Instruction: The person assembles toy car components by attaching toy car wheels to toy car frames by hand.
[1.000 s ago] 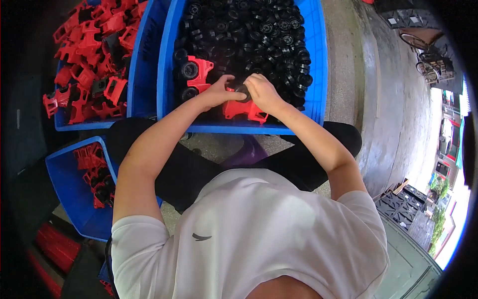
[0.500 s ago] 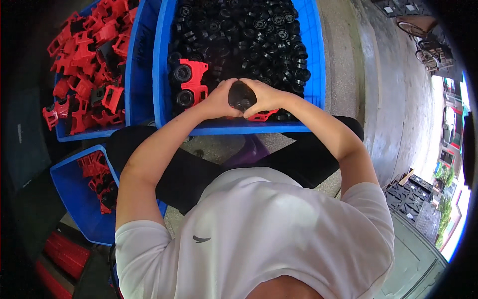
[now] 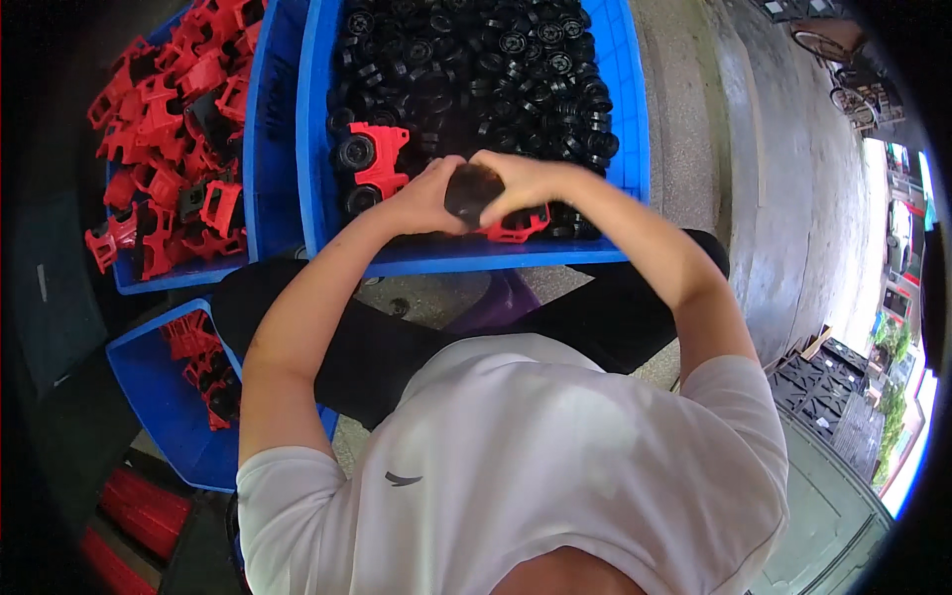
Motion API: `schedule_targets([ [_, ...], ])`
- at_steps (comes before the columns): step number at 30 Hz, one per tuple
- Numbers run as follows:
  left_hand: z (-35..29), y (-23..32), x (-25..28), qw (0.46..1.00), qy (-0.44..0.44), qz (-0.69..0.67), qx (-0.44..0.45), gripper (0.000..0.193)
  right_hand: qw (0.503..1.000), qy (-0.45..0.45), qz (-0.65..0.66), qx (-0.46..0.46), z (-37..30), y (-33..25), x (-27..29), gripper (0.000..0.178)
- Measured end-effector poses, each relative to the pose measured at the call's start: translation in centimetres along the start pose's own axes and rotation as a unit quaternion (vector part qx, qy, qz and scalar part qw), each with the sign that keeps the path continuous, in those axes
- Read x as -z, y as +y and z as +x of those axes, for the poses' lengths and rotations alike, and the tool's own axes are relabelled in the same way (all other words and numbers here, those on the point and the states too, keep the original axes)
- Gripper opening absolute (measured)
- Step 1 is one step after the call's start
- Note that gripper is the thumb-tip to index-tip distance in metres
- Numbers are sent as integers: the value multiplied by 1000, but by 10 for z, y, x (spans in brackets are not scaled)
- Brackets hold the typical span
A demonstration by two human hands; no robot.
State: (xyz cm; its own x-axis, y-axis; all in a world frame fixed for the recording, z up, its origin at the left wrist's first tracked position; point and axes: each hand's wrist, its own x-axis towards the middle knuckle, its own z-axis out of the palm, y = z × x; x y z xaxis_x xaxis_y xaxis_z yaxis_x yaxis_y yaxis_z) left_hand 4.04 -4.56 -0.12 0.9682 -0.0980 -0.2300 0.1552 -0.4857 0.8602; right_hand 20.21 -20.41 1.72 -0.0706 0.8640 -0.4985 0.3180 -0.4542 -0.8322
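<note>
My left hand (image 3: pixel 428 198) and my right hand (image 3: pixel 526 188) meet over the near side of a blue crate (image 3: pixel 640 149) full of black toy wheels (image 3: pixel 535 84). Their fingers curve round a dark, rounded thing (image 3: pixel 472 196), too dim and smeared to name. Below my right hand shows a red plastic toy vehicle body (image 3: pixel 518 228); I cannot tell whether it joins the dark thing. Left of my hands, a red toy vehicle (image 3: pixel 382 164) with two black wheels showing lies on the loose wheels.
At the left stands another blue crate (image 3: pixel 273 149), heaped with red toy vehicle bodies (image 3: pixel 164 114). Nearer, a smaller blue bin (image 3: pixel 164 407) holds red pieces with black wheels. My legs are bent under the crate's near rim. Dark crates (image 3: pixel 818 387) stand far right.
Both hands have shifted slightly left with the dark thing between them. More of the red body under my right hand shows. The view has moved a little.
</note>
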Motion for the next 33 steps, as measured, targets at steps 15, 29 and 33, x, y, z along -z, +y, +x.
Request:
schedule_targets([
  [15, 10, 27, -19, 975, -12, 222, -2, 85, 874, 363, -317, 56, 35, 49, 34, 18],
  [29, 27, 19, 5, 972, -121, 137, 147, 93, 974, 197, -101, 52, -55, -20, -22, 20],
  [33, 27, 15, 7, 974, -120, 123, 147, 94, 971, 195, -130, 50, -59, -22, -22, 20],
])
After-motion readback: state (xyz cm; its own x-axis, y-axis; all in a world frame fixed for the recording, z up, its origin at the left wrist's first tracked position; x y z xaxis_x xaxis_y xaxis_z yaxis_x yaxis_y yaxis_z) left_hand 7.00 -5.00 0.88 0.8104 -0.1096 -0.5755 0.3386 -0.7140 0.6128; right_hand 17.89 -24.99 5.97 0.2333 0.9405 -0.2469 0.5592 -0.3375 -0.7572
